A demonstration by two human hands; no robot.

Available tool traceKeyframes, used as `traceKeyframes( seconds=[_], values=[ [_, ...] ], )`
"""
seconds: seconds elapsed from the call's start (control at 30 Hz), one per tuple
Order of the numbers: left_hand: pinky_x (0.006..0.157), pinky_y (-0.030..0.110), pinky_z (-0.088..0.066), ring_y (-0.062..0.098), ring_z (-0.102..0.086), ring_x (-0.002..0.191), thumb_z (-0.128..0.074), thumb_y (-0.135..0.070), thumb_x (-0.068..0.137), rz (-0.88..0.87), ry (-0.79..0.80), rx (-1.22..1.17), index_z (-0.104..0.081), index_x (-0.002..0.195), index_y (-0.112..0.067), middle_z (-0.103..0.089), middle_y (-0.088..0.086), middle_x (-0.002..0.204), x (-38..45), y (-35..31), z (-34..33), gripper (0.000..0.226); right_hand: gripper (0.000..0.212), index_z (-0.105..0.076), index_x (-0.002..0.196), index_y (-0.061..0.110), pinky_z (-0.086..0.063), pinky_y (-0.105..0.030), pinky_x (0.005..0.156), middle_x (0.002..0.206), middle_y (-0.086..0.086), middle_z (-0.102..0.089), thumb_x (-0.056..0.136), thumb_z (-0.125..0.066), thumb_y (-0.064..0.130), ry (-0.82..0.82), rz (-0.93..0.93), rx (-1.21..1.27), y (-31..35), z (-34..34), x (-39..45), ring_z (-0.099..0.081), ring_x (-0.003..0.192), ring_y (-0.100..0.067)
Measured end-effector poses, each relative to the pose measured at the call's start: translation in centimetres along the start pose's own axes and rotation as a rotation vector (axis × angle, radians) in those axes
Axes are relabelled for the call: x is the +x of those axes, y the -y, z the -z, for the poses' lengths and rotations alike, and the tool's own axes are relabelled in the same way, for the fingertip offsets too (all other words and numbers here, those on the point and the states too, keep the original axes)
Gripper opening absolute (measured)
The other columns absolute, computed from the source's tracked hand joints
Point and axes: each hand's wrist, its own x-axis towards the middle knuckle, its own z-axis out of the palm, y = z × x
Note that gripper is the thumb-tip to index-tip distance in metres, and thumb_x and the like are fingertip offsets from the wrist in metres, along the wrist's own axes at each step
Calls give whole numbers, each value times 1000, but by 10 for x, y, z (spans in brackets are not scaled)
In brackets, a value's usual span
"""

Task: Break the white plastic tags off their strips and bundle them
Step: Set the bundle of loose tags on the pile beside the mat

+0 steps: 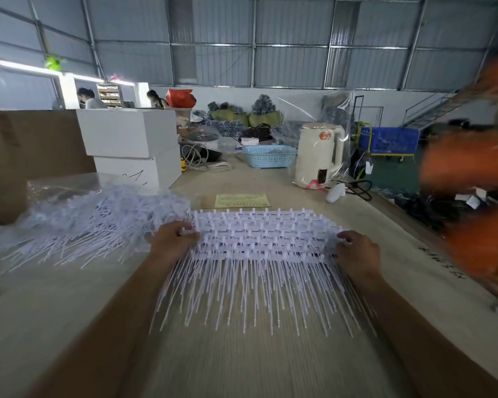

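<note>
A wide stack of white plastic tag strips [259,239] lies across the middle of the wooden table [242,363], its thin tails fanned toward me. My left hand [174,239] grips the stack's left end, fingers curled over the edge. At the right end, my right hand [357,251] clamps the strips the same way. A loose heap of white tags [92,222] rests to the left on clear plastic film, apart from the stack.
White boxes [130,139] and a brown carton [26,156] stand at the back left. Behind the stack lie a yellow paper slip [242,201], a cream kettle [319,153] and a blue basket [268,156]. A blurred orange sleeve [477,196] fills the right edge.
</note>
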Motion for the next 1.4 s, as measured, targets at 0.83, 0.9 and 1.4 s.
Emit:
traceKeyframes(
  seconds=[0.83, 0.9, 1.4],
  values=[
    [74, 36, -56, 24, -70, 78, -63, -11, 95, -172, -193, -254, -71, 107, -12, -74, 12, 92, -3, -16, 7, 14, 25, -75, 108, 12, -58, -33, 75, 101, -6, -73, 92, -63, -3, -289, -258, 696, -1, 14, 18, -70, 76, -19],
    [74, 26, -53, 23, -67, 82, -62, -8, 95, -190, -145, -77, -71, 110, -8, -72, 9, 94, -4, -14, 2, 18, 23, -74, 106, 12, -59, -30, 77, 95, -1, -71, 94, -62, -3, -315, -227, 791, 6, 22, 16, -67, 68, -6],
    [89, 36, -58, 15, -69, 108, -54, -57, 88, -196, 632, -532, -41, 145, -37, -68, 0, 124, -83, -113, -19, 61, 33, -74, 107, 22, -53, -15, 74, 95, 13, -72, 90, -66, -5, 195, 436, 722, 122, 39, -64, -67, 87, -3]
  ],
)
